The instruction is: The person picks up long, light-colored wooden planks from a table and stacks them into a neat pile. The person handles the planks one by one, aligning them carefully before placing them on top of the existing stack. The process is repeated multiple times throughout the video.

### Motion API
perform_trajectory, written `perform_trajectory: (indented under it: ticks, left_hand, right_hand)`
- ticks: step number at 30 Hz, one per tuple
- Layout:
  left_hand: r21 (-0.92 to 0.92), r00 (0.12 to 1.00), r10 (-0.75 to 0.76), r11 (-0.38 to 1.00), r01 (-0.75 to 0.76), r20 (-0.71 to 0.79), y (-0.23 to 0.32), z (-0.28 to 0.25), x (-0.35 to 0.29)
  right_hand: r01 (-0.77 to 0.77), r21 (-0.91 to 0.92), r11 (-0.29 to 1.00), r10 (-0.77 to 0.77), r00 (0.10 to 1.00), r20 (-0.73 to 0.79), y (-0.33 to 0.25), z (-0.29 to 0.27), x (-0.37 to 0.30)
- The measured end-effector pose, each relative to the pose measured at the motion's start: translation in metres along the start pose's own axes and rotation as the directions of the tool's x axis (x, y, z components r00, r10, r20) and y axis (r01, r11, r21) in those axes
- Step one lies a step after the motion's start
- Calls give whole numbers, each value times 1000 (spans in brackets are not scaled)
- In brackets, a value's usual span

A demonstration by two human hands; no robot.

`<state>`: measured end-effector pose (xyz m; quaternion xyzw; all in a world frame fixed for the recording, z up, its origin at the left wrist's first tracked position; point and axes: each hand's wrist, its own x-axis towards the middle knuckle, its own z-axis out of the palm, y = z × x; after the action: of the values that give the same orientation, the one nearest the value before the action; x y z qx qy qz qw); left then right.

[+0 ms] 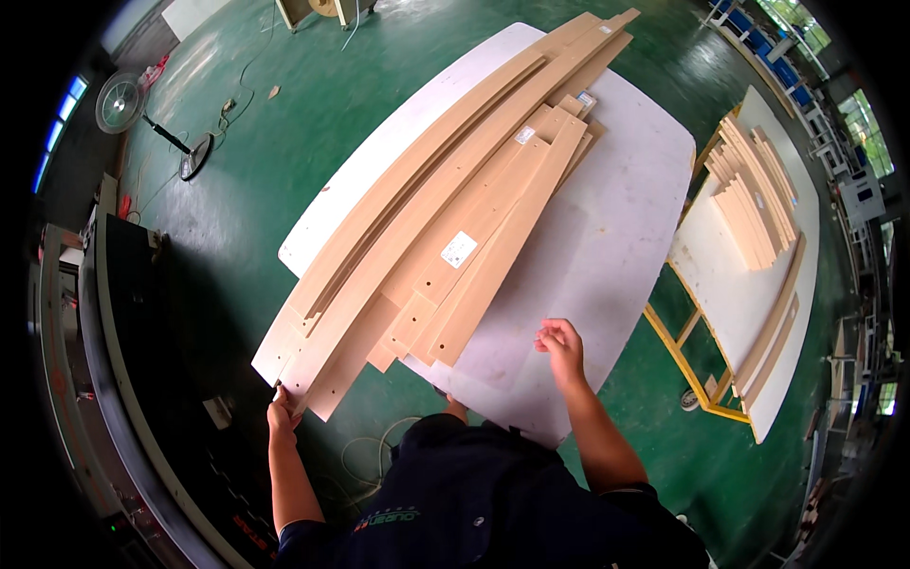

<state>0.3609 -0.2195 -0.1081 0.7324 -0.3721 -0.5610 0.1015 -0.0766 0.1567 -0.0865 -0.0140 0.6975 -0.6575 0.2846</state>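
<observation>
At the near left end of a stack of long, light-brown wooden boards, my left hand (pixel 282 412) is closed on the end of a long board (pixel 374 284) that sticks out past the table edge. Its thumb lies near a small hole in the wood. Over the near right part of the white table (pixel 607 247) hovers my right hand (pixel 562 349), fingers loosely bent and nothing seen in them. It is apart from the wood. Nearest to it are shorter drilled boards (pixel 493 256), one bearing a white label (pixel 459 248). More boards lie partly hidden under the upper ones.
To the right, a second white table (pixel 706 251) on a yellow frame (pixel 687 346) carries stacked curved wooden pieces (pixel 749 204). A pedestal fan (pixel 121 102) stands at the far left. Dark machinery (pixel 142 379) runs along the left side. A cable (pixel 370 446) lies on the green floor.
</observation>
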Motion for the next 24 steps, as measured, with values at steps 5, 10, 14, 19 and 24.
perform_trajectory:
  ticks: [5, 10, 14, 19, 24]
  left_hand:
    - [-45, 997, 37, 998, -34, 73, -14, -8, 21]
    - [-63, 995, 47, 997, -41, 93, -8, -5, 15]
    - [-52, 996, 48, 998, -44, 81, -17, -10, 27]
    - [-46, 994, 67, 997, -63, 88, -19, -8, 30]
    - [-40, 997, 60, 998, -58, 48, -14, -7, 12]
  right_hand:
    - [-12, 5, 1000, 12, 1000, -19, 5, -8, -2]
    - [-17, 11, 1000, 17, 1000, -6, 8, -8, 1]
    - [-22, 23, 999, 22, 1000, -12, 2, -10, -2]
    - [-30, -8, 1000, 30, 998, -62, 4, -26, -9]
    - [-22, -35, 999, 19, 997, -79, 12, -36, -16]
